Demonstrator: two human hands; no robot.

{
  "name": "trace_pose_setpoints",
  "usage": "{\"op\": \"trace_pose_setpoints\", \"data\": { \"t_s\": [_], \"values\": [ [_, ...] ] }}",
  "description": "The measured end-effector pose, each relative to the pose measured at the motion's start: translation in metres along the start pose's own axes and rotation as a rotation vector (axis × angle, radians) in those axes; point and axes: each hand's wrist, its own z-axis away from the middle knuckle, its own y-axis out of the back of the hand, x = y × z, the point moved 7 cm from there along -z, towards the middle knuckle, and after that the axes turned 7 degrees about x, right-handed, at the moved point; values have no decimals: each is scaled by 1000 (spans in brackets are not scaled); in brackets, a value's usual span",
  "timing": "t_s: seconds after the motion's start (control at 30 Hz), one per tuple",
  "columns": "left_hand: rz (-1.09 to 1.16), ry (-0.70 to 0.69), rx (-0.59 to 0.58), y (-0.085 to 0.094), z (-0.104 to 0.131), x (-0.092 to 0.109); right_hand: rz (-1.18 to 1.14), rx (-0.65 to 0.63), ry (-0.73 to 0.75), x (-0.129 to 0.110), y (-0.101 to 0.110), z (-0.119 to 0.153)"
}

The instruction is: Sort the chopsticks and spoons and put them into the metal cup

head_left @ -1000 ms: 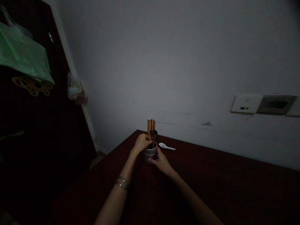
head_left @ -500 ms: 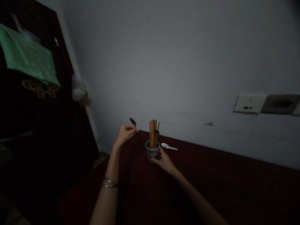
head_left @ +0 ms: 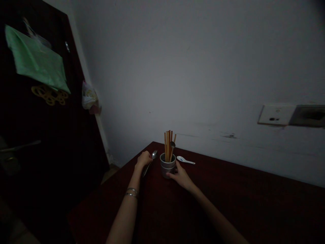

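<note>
Near the table's far left corner, my left hand (head_left: 144, 158) has its fingers closed on a metal spoon (head_left: 154, 154). The spoon's shiny head points away from me, low at the tabletop; whether it rests on the wood is hard to tell in the dimness. My right hand (head_left: 181, 175) is wrapped around the right side of a grey cup (head_left: 168, 166), which stands upright. Several wooden chopsticks (head_left: 168, 145) and a dark-headed metal spoon (head_left: 172, 145) stick up out of the cup. Behind the cup, to its right, lies a white soup spoon (head_left: 186, 160).
The dark red table (head_left: 228, 189) meets a pale wall (head_left: 193, 67) at the back. On the left is a dark door (head_left: 56, 135) with a green cloth (head_left: 38, 62) hanging from it. A plastic bag (head_left: 88, 96) hangs beside it. Wall sockets (head_left: 276, 115) are at the right.
My left hand has come down towards the tabletop with the spoon, which has gone from upright to lying low. My right hand stays on the cup. The view has shifted slightly.
</note>
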Motion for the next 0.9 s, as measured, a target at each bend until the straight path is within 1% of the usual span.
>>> {"op": "trace_pose_setpoints", "data": {
  "t_s": [0.1, 0.27, 0.43, 0.57, 0.67, 0.77, 0.9],
  "values": [
    [-78, -5, 11, -1, 4, 3, 9, -1, -12, 0, 0, 0],
    [-138, -11, -37, -5, 11, 9, 1, -2, -5, -1, -1, 0],
    [-113, -5, -101, -9, 15, 10, 6, 5, -10, 0, 0, 1],
    [-94, -9, -120, -9, 15, 10, 0, -9, -27, 2, -1, 0],
    [-76, -11, -135, -11, 15, 10, -33, -33, -66, 5, 0, -3],
    [-54, -12, -137, -12, 14, 9, -40, -43, -105, 1, 12, -8],
    [-16, -7, -134, -12, 13, 7, 28, -13, -233, -8, 42, -17]
  ]
}}
